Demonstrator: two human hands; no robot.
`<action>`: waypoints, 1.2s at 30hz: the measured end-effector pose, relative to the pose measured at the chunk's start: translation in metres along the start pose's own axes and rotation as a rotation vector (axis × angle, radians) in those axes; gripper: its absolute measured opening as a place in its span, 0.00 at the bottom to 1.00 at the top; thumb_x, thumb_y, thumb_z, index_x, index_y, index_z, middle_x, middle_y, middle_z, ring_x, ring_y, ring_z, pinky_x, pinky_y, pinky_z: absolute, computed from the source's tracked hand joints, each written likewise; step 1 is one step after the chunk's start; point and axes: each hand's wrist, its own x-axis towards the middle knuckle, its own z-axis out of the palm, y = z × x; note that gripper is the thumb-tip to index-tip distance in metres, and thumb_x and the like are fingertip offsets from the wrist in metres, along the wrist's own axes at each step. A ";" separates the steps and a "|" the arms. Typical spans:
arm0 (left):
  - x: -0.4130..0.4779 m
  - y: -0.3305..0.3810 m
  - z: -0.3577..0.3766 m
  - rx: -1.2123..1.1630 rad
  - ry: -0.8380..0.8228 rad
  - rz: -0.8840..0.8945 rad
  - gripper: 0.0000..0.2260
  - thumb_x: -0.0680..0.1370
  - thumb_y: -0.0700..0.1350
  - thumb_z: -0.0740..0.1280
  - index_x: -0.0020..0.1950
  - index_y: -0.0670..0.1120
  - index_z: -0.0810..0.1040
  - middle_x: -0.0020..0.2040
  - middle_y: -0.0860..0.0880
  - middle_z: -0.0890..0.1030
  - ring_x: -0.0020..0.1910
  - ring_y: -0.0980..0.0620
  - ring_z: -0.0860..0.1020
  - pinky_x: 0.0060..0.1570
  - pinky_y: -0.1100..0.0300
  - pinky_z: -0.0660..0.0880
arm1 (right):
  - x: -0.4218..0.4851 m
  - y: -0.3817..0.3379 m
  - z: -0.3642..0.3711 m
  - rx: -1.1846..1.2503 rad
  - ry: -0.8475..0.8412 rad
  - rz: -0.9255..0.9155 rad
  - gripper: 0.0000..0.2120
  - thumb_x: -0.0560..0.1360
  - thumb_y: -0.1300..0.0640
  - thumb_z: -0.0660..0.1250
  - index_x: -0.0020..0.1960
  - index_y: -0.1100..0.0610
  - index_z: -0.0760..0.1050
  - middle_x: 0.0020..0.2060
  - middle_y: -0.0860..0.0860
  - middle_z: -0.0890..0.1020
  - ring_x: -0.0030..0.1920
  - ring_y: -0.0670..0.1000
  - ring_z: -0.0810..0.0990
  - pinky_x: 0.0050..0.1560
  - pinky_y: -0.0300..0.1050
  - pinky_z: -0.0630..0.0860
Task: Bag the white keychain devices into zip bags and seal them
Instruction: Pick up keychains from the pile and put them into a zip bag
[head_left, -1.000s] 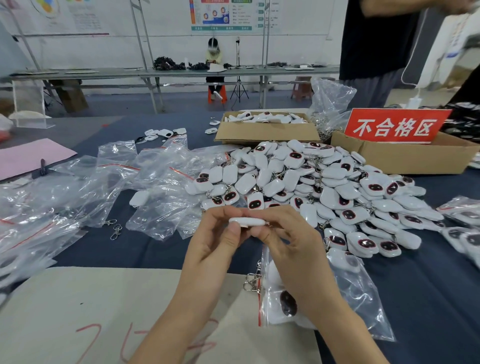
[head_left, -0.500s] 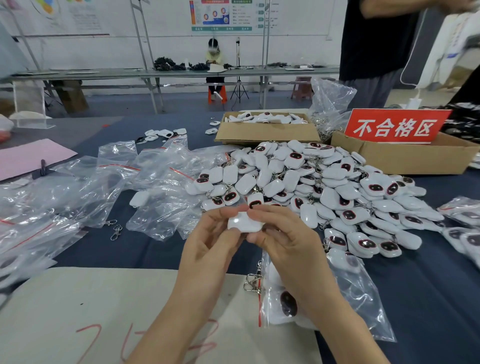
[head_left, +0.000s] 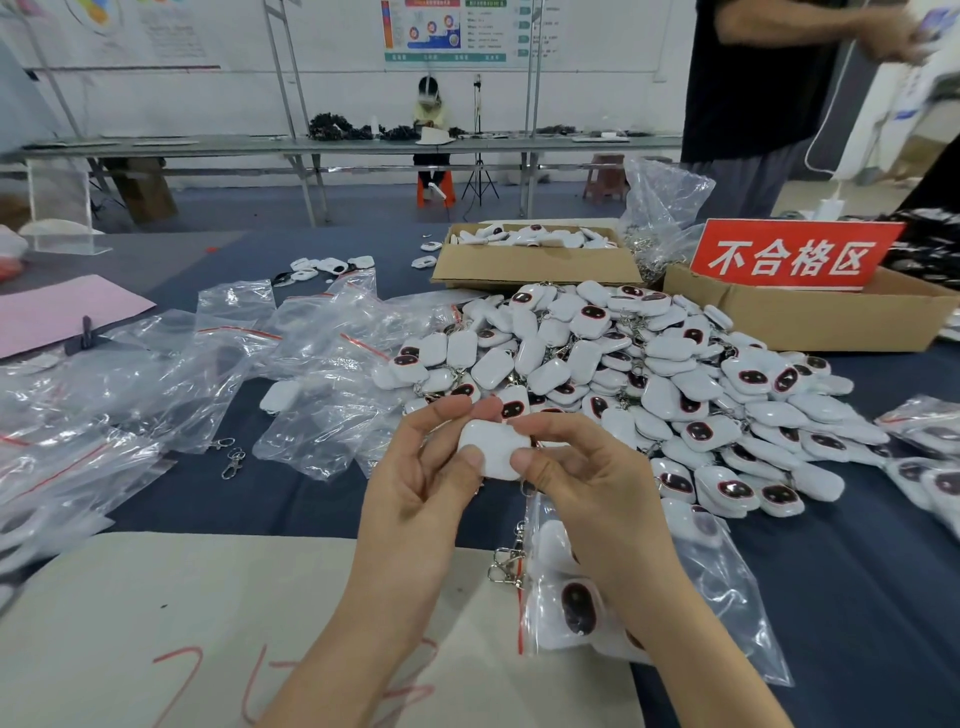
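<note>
Checking one device before bagging

The left hand (head_left: 421, 488) and right hand (head_left: 592, 493) hold a white keychain device (head_left: 493, 449) above the worktop (head_left: 857, 571), just short of the pile (head_left: 623, 374), fingers (head_left: 550, 427) clamped on its edges. Its plain back faces the camera, and its long axis seems to run away from the person. The next move is probably into the zip bag (head_left: 717, 597) under the right wrist, mouth opened first.

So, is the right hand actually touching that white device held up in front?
Touching. The head view shows the right hand pinching the white device by one edge, while the left hand pinches the opposite edge.
</note>
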 end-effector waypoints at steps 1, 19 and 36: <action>0.000 0.000 -0.001 0.000 0.003 -0.002 0.14 0.78 0.39 0.64 0.63 0.48 0.76 0.63 0.47 0.83 0.65 0.46 0.80 0.63 0.60 0.75 | 0.000 0.000 0.000 0.005 -0.001 -0.001 0.13 0.74 0.66 0.72 0.47 0.48 0.83 0.38 0.49 0.87 0.38 0.44 0.84 0.40 0.30 0.76; 0.003 -0.004 0.004 -0.077 0.182 -0.280 0.12 0.80 0.40 0.66 0.63 0.46 0.81 0.49 0.46 0.86 0.48 0.51 0.85 0.48 0.62 0.81 | -0.001 0.011 0.000 -0.445 -0.021 -0.336 0.29 0.74 0.71 0.66 0.49 0.34 0.78 0.49 0.37 0.83 0.56 0.42 0.81 0.54 0.27 0.72; 0.012 0.000 -0.016 -0.063 0.411 -0.268 0.09 0.84 0.44 0.62 0.60 0.48 0.81 0.37 0.51 0.84 0.35 0.51 0.84 0.35 0.59 0.82 | 0.002 -0.002 -0.013 -0.057 0.043 -0.140 0.13 0.80 0.65 0.65 0.49 0.50 0.84 0.47 0.49 0.87 0.47 0.49 0.85 0.49 0.37 0.80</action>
